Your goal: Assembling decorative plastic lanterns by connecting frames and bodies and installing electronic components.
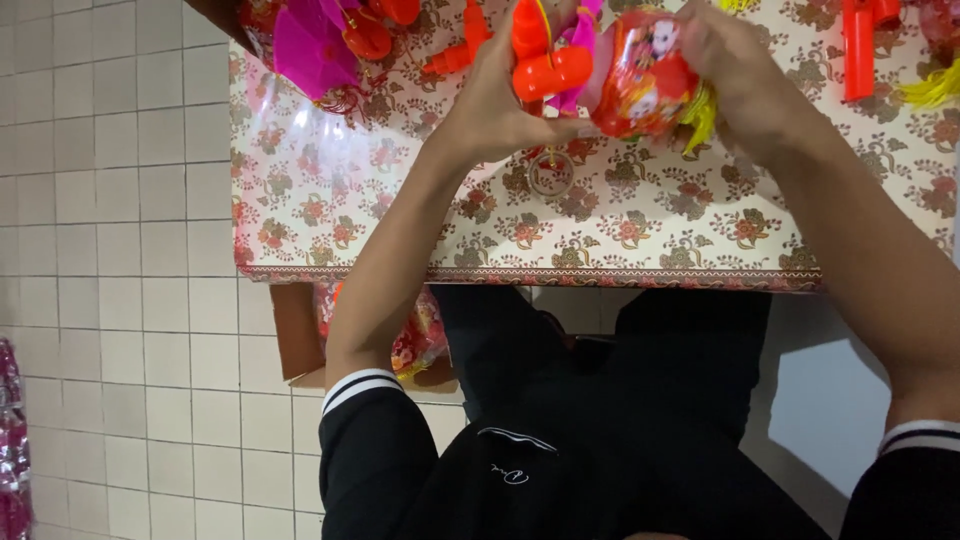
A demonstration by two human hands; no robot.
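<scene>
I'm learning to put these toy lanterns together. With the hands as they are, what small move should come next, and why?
Probably press the orange handle into the red lantern. The left hand holds the handle right against the lantern's end, the right hand steadies the lantern, and both are raised above the table, seemingly not yet joined.
</scene>
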